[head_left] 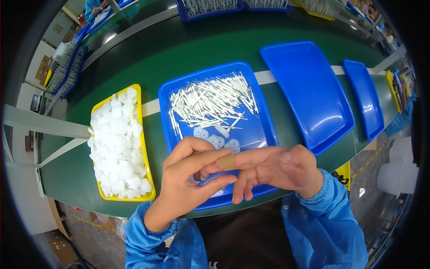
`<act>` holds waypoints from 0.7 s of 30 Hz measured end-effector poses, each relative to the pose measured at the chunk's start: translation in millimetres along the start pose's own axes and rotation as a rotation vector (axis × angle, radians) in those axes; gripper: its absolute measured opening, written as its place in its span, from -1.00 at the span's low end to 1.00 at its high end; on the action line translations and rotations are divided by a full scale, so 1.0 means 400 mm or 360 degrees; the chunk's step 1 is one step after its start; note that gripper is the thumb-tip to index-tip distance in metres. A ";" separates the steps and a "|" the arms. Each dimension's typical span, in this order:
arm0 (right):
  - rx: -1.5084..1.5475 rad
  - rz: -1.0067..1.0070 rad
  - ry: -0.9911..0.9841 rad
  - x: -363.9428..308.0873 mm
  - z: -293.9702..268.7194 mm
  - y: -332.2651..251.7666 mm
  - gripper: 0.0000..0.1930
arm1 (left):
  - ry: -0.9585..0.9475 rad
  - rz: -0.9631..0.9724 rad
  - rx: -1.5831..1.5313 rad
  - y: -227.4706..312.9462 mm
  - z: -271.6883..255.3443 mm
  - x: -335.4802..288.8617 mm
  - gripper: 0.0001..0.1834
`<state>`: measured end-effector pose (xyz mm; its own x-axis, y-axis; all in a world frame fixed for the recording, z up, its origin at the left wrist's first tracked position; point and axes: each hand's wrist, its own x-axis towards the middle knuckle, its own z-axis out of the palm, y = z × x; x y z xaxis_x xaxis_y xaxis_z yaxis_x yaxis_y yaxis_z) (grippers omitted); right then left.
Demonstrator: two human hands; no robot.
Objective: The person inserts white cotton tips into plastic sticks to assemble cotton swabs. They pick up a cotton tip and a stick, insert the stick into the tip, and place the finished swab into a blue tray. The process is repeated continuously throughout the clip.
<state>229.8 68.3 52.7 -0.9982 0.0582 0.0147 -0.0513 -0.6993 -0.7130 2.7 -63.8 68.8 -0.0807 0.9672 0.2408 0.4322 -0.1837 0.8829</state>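
Head view, lower centre: the left hand (186,172), its grip unclear, meets the tan-wrapped index finger (253,157) of the loosely spread right hand (284,168). Both hide part of the blue tray (249,129) of white sticks (208,99) and pale pieces (217,142). A yellow tray (146,150) stands left; top-edge trays (215,15) are cut off.

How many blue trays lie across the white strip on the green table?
3. The middle tray holds white sticks; a large tray sits to its right, and a narrow tray lies farther right. No others appear hidden along the visible strip.
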 end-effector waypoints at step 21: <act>-0.0085 -0.0144 0.0327 -0.027 0.008 0.063 0.02 | 0.0314 0.0127 0.0153 0.010 0.064 -0.019 -0.61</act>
<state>239.0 47.7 36.7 -0.9619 0.2669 -0.0588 -0.1334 -0.6463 -0.7513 27.8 -67.2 60.3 -0.2127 0.8957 0.3905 0.5269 -0.2314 0.8178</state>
